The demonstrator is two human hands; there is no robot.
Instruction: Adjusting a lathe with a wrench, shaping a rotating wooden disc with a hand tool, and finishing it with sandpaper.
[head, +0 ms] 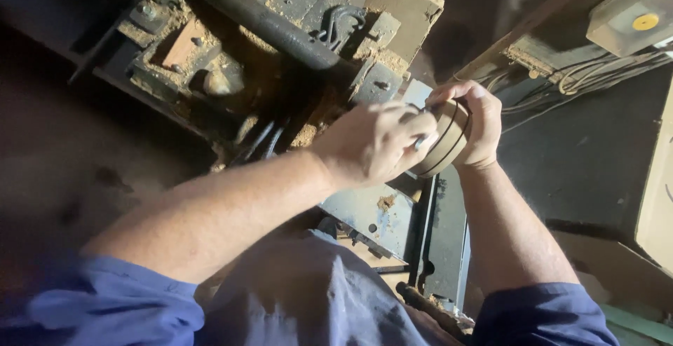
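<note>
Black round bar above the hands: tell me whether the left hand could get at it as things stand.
Probably yes. The left hand is at the round wooden piece, and the black bar lies uncovered just beyond it; sawdust and metal brackets sit beside the bar, not over it.

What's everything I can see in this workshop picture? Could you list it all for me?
Wooden piece: one, pale tan with dark grooved rings, held between both hands at centre.
Metal tool: one, silvery, thin, at the wooden piece; mostly hidden.
Machine: one, grey metal, under the hands.
Bar: one, black, round, upper left.
Sawdust: patches, tan, on the machine.
Cables: several, pale, upper right.
Box: one, pale with a yellow round spot, top right.
Sleeves: two, blue, bottom.
Left hand: on the tool.
Right hand: around the wooden piece.
</note>
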